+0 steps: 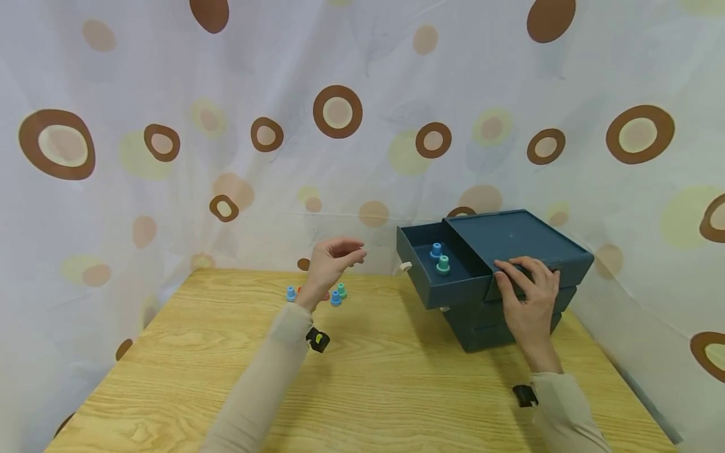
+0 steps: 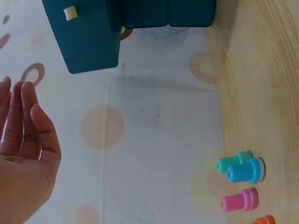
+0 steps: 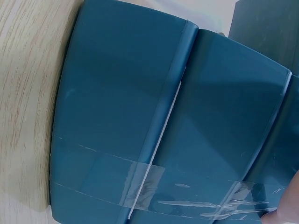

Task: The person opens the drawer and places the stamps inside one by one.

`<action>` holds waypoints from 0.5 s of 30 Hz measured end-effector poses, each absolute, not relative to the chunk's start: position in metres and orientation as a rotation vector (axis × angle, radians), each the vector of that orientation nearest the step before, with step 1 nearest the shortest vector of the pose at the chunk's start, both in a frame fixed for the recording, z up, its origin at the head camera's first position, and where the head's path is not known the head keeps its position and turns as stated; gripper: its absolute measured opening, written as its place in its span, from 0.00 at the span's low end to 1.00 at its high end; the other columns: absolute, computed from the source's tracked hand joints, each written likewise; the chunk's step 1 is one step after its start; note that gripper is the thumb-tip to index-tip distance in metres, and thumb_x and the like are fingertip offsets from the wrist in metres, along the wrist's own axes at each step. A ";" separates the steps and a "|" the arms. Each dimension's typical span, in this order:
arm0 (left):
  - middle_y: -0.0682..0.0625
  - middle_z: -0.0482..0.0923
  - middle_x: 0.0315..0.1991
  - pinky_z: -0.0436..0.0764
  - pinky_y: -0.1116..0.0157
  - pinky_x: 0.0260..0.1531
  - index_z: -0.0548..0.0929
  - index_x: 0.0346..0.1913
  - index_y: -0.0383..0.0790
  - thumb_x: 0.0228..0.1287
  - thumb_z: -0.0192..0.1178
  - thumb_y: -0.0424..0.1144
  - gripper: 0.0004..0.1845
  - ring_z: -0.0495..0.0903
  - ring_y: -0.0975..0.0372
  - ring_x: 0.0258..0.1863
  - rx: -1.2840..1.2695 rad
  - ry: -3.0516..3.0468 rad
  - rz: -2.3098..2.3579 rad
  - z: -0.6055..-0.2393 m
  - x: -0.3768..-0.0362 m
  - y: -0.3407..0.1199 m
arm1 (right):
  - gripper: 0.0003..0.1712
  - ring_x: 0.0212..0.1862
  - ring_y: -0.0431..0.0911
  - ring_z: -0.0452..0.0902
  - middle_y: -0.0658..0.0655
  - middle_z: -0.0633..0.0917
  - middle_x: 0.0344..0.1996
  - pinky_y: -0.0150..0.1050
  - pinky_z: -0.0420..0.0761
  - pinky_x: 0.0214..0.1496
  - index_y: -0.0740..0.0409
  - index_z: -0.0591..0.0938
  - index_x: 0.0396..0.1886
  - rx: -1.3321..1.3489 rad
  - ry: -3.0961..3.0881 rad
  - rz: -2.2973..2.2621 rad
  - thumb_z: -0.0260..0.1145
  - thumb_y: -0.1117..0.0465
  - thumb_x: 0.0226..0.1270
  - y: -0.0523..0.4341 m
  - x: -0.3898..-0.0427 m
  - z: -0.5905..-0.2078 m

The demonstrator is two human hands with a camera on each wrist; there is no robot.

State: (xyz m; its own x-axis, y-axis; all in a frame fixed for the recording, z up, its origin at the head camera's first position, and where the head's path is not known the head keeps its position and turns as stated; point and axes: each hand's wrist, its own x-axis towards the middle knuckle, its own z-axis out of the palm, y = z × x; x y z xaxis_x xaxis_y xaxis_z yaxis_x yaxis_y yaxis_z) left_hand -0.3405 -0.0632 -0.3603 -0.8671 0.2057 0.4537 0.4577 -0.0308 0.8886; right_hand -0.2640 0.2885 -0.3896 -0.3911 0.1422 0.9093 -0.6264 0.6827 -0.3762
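My left hand [image 1: 331, 264] is raised over the table, fingers loosely bent and nothing in them. Close by its wrist stand small stepped pegs: a blue one [image 1: 291, 293], another blue one [image 1: 336, 297] and a green one [image 1: 342, 290]. A pink peg [image 2: 239, 200] and an orange one [image 2: 265, 220] show in the left wrist view. My right hand [image 1: 530, 302] holds the near top edge of a dark blue drawer cabinet [image 1: 518, 236], fingers over the edge. Its top drawer [image 1: 459, 292] is pulled out leftward, with a blue peg [image 1: 436, 250] and a green peg [image 1: 443, 264] standing inside.
The cabinet stands at the right of the wooden table [image 1: 374, 384], its lower drawers [image 1: 481, 333] pushed in. A small white knob [image 1: 405, 267] sticks out from the open drawer's front. Clear tape [image 3: 154, 182] runs along the cabinet's side. A dotted curtain [image 1: 368, 163] hangs behind.
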 end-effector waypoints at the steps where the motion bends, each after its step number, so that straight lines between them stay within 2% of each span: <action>1: 0.37 0.86 0.41 0.82 0.65 0.37 0.85 0.48 0.32 0.63 0.66 0.34 0.12 0.85 0.63 0.34 -0.707 -2.050 -2.005 -0.362 -0.341 -0.066 | 0.10 0.61 0.59 0.69 0.67 0.81 0.47 0.65 0.34 0.75 0.61 0.89 0.44 0.383 -1.794 0.872 0.70 0.65 0.63 0.288 -0.264 -0.390; 6: 0.34 0.85 0.42 0.80 0.66 0.36 0.84 0.49 0.30 0.64 0.66 0.32 0.13 0.85 0.58 0.35 -0.685 -2.063 -2.000 -0.368 -0.342 -0.078 | 0.10 0.61 0.59 0.69 0.67 0.81 0.47 0.64 0.34 0.75 0.60 0.89 0.44 0.377 -1.797 0.871 0.69 0.64 0.64 0.289 -0.264 -0.390; 10: 0.38 0.86 0.40 0.80 0.69 0.34 0.85 0.48 0.31 0.63 0.67 0.35 0.13 0.85 0.56 0.35 -0.650 -2.087 -1.986 -0.374 -0.344 -0.086 | 0.10 0.61 0.57 0.69 0.66 0.81 0.47 0.63 0.34 0.76 0.60 0.89 0.44 0.372 -1.791 0.875 0.69 0.63 0.64 0.289 -0.265 -0.390; 15: 0.44 0.86 0.37 0.82 0.64 0.38 0.86 0.46 0.33 0.63 0.67 0.38 0.13 0.85 0.56 0.35 -0.619 -2.127 -1.961 -0.381 -0.345 -0.097 | 0.10 0.61 0.58 0.69 0.67 0.81 0.47 0.62 0.34 0.76 0.60 0.89 0.44 0.372 -1.794 0.877 0.69 0.62 0.65 0.289 -0.265 -0.390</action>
State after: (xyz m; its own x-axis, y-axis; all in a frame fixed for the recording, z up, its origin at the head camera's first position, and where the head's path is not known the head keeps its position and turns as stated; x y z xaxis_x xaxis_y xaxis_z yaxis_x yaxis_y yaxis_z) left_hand -0.3450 -0.0973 -0.3807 -0.8965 0.1781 0.4056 0.4187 0.0417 0.9072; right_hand -0.2649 0.2887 -0.3900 -0.3963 0.1530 0.9053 -0.6206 0.6820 -0.3869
